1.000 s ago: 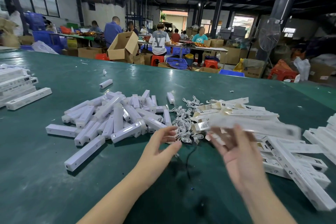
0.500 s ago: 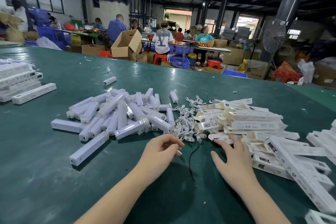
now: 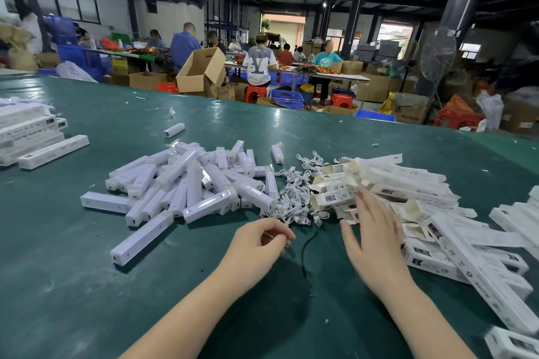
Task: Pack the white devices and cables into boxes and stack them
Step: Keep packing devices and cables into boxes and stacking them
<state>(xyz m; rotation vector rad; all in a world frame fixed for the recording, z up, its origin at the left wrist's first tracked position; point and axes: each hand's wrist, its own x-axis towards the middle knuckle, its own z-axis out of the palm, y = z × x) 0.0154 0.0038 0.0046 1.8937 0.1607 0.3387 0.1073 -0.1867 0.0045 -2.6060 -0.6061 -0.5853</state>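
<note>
A heap of long white devices lies on the green table, left of centre. A tangle of short white cables sits in the middle. To its right spreads a pile of white boxes. My left hand rests at the near edge of the cables, its fingers curled around a white cable. My right hand hovers flat with spread fingers over the near edge of the boxes, holding nothing, slightly blurred.
A stack of packed white boxes stands at the far left. More boxes lie at the right edge. A thin black cord runs between my hands. Beyond the table, people sit among cardboard cartons, blue crates and red stools.
My left hand closed from open fingers into a curl at the cables. My right hand put down the blurred box it held and now reaches over the box pile.
</note>
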